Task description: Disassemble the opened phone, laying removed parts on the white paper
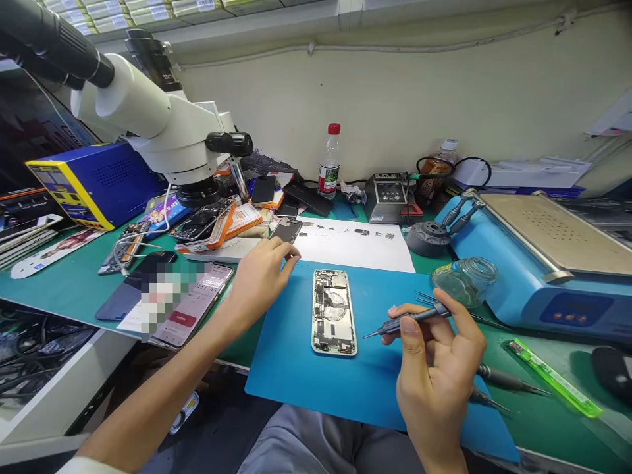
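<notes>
Opened phone lies flat on the blue mat, in front of me, with its inside parts facing up and its long side pointing away from me. The mat lies on the green worktop.

In my right hand I have a grey screwdriver; thumb and fingers are closed around its handle. Its tip points to the left and is just beside the right edge of the phone, not over it. Behind the screwdriver some thin pointed tips show, but I cannot tell to which tool they belong.

My left hand is beyond the phone and to its left, near the border of a white sheet. Its thumb and forefinger are bent near to each other; I cannot tell if they meet, or if something small is between them. Just beyond these fingers is a dark flat piece; whether I touch it is not clear. Several small parts are spread on the sheet, too small to name.

To the right of the mat a glass jar lies on its side, next to a blue machine. At my left, another phone with lit screen rests on the worktop.
</notes>
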A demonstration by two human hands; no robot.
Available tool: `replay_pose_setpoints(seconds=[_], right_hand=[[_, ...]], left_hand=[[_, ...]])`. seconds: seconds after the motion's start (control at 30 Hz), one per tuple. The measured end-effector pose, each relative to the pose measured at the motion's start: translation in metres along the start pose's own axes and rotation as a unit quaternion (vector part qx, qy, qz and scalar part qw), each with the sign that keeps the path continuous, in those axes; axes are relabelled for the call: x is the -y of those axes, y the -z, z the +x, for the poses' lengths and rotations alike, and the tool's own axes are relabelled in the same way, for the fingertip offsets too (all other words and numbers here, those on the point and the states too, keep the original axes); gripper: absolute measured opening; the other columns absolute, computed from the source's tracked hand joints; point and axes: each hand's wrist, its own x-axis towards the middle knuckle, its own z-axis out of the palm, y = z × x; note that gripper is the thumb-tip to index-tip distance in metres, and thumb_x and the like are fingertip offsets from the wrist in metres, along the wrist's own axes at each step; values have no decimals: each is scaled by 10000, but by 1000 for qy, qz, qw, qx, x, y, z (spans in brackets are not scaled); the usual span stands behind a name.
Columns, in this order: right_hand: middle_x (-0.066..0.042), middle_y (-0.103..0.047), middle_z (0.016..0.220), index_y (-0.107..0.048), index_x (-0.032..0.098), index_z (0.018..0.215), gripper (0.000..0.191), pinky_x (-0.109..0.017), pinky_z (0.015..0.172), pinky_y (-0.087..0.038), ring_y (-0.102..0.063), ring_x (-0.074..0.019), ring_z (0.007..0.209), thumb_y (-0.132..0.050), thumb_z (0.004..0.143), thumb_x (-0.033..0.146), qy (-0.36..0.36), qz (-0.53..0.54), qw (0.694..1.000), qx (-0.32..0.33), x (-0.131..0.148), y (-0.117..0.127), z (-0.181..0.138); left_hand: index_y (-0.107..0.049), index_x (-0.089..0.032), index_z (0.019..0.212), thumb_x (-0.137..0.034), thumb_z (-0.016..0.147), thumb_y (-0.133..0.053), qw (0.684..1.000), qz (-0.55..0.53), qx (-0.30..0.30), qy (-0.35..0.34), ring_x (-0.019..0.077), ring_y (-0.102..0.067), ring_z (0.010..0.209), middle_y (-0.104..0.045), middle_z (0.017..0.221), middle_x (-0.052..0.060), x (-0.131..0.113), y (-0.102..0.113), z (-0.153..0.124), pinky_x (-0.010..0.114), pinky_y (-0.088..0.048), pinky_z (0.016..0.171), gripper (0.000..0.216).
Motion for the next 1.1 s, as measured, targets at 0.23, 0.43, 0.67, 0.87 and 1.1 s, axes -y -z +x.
replay_pose_setpoints(seconds=[0.23, 0.43, 0.67, 0.87, 1.1], right_hand=[[-20, -705, 983, -561, 313, 1520, 460, -468, 886, -714, -741, -194, 795, -674, 1090, 429, -58, 14, 997, 49, 0, 0, 2], [24, -695, 934, -535, 306, 1506, 460, -525, 1029, -696, -743, -165, 793, -640, 1103, 502, -130, 52, 976, 165, 1, -2, 9], [13, -707, 929, -505, 296, 1507, 489, -482, 952, -710, -738, -177, 785, -622, 1102, 544, -157, 54, 969, 184, -1, 1, 12], [29, -673, 893, -503, 302, 1497, 446, -439, 865, -709, -706, -164, 732, -611, 1112, 501, -146, 74, 978, 133, 2, -1, 9], [45, -626, 870, -419, 388, 1584, 439, -433, 804, -689, -663, -167, 691, -511, 1155, 395, -37, 45, 998, -10, 13, 10, 10]], left_hand=[[-797, -209, 1296, -305, 1145, -572, 998, -8, 66, -22, 287, -754, 997, -776, 1172, 98, -23, -14, -62, 402, -559, 845, 287], [-755, -210, 1392, -336, 1149, -557, 995, 0, 93, -30, 312, -725, 1005, -723, 1198, 125, -38, -23, -69, 430, -576, 833, 338], [-730, -228, 1449, -312, 1128, -557, 984, -135, 115, 12, 311, -732, 1086, -739, 1242, 105, -37, -23, -67, 410, -559, 873, 374], [-640, -280, 1593, -422, 1062, -619, 917, -369, 109, 109, 207, -688, 821, -810, 1103, 38, -38, -30, -65, 320, -508, 725, 550], [-705, -210, 1495, -572, 912, -742, 854, -474, 126, 174, 149, -586, 645, -725, 995, 25, -37, -38, -64, 288, -520, 586, 687]])
